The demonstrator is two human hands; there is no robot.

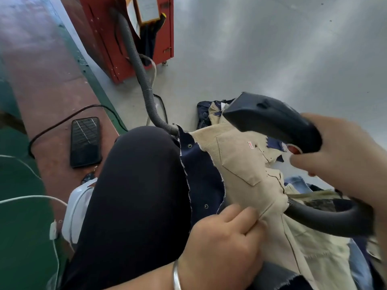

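Our left hand (226, 243) pinches the beige pocket panel (240, 162) across our lap, our right hand (343, 158) wraps the black hose-fed handpiece (272, 120) just above it, and slack cloth could snag in its nose if that pinch slips.

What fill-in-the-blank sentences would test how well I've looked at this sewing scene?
1. The right hand grips a black handheld tool; a ribbed ____ leads from the red cabinet toward it.
2. The left hand pinches beige fabric bearing a sewn ____.
3. Beside the knee, on the reddish floor, lies a black ____.
Missing: hose; pocket; smartphone.
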